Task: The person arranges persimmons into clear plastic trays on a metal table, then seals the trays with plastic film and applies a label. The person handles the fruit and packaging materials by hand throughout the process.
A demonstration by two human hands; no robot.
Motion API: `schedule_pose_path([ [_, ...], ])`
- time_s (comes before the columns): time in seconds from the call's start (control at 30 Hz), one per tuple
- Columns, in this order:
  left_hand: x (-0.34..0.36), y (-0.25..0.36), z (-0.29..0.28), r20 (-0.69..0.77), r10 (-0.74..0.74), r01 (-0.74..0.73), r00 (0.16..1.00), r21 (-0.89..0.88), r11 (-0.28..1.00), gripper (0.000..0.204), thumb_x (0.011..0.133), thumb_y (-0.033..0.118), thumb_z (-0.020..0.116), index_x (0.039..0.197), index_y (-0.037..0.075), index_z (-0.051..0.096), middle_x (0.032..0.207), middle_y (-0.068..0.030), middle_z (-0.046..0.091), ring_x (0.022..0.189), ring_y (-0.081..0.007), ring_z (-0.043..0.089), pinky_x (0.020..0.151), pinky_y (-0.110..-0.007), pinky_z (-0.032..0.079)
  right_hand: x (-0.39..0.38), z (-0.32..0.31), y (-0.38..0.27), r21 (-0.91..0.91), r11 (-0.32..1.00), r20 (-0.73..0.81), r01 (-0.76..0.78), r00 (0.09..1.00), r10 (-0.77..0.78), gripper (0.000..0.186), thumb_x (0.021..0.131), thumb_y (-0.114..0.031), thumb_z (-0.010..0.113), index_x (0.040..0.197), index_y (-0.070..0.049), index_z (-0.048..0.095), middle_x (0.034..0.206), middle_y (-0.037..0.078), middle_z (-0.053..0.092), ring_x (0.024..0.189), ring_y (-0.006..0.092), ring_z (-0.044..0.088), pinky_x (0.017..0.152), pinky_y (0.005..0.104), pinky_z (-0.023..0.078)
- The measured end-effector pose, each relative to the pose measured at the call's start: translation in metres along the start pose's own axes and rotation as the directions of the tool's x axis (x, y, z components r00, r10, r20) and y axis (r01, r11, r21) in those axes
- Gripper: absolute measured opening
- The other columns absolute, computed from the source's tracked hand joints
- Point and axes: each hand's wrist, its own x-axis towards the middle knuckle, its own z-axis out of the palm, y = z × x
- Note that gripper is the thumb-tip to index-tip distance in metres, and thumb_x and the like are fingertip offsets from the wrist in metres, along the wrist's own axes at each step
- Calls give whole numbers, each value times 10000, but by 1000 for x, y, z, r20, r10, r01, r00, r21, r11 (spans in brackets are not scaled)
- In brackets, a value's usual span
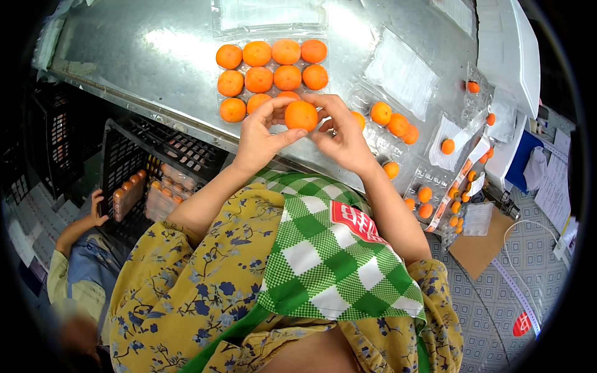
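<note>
A single mandarin [301,116] is held up between my two hands, above the near edge of the metal table. Thumb and fingers of my left hand [264,140] curve round its left side. My right hand [343,140] closes on it from the right, fingers bent. Just beyond, a clear plastic tray [272,65] holds mandarins [259,79] in rows. The front row is partly hidden behind my hands and the held fruit. The tray's clear lid [269,15] lies folded back on the far side.
More clear trays with a few mandarins [398,124] stand to the right, some with white sheets [403,71]. Below the table's left edge sits a black crate [124,149] with packed fruit boxes, touched by another person's hand [96,208]. Brown cardboard [482,242] lies at the right.
</note>
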Motion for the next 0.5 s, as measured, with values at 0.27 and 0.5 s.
schedule_pose_path([
  [0.27,13,7,-21,-170,89,-73,981,98,993,426,848,102,662,1245,13,535,1084,-87,637,1014,-158,594,891,-302,467,6,-11,18,-504,861,-81,65,989,-122,516,632,-68,749,1111,-55,559,1070,97,536,955,271,564,767,361,493],
  [0.5,62,29,-79,-358,357,-196,863,414,889,367,880,195,627,1208,35,580,1100,-87,630,1037,-163,568,879,-314,456,13,-6,39,-708,700,-51,94,982,-183,493,620,-47,728,1087,-60,572,1038,79,551,943,269,559,789,376,480],
])
